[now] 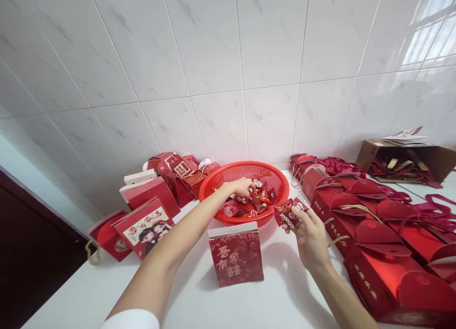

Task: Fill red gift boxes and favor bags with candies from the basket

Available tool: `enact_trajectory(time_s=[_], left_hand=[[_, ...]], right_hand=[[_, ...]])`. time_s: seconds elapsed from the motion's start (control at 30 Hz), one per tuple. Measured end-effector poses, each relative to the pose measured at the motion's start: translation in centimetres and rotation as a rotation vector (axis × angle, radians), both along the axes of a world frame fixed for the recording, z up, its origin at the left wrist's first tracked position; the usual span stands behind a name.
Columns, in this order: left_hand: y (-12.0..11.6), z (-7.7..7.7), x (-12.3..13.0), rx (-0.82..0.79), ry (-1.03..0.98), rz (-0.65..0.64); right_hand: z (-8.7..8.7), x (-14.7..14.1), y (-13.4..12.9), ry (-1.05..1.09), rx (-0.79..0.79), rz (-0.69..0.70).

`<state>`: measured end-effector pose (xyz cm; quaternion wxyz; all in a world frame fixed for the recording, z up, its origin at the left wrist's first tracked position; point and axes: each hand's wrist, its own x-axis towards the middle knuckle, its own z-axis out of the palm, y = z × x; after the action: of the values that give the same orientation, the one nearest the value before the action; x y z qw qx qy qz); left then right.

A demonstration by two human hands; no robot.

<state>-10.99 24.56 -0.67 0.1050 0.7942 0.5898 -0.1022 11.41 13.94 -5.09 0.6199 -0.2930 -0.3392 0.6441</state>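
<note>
My left hand (244, 188) reaches into a round red plastic basket (245, 165). Its fingers are curled down among red-wrapped candies (261, 201); whether one is between the fingertips I cannot make out. At the basket's front right, my right hand (309, 229) is closed around several wrapped candies (290, 214), red with white dotted ends. Between my forearms stands a red paper gift box (235, 258) with gold characters and a pale top edge, in front of the basket.
Rows of red gift boxes (377, 234) with rope handles and ribbons line the right side. Behind them sits a cardboard box (440, 163) holding ribbon scraps. More boxes, one with a cartoon couple (146, 224), stand left of the basket. A tiled wall (221, 120) closes off the back.
</note>
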Motion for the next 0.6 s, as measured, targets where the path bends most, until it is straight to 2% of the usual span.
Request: enact_trajectory(time_s=[0.23,0.4,0.6], left_hand=[[0.0,-1.7,1.9,-0.083,-0.089,-0.172],[-0.3,-1.2,1.4,-0.117,-0.042,0.002],[0.3,-1.0,-0.1,0.025,-0.001,0.062]], right_hand=[[-0.2,0.1,0.2,-0.010,-0.014,-0.017],[-0.2,0.0,0.2,-0.013,0.010,-0.018],[0.0,0.0,0.0,-0.004,-0.008,0.004]])
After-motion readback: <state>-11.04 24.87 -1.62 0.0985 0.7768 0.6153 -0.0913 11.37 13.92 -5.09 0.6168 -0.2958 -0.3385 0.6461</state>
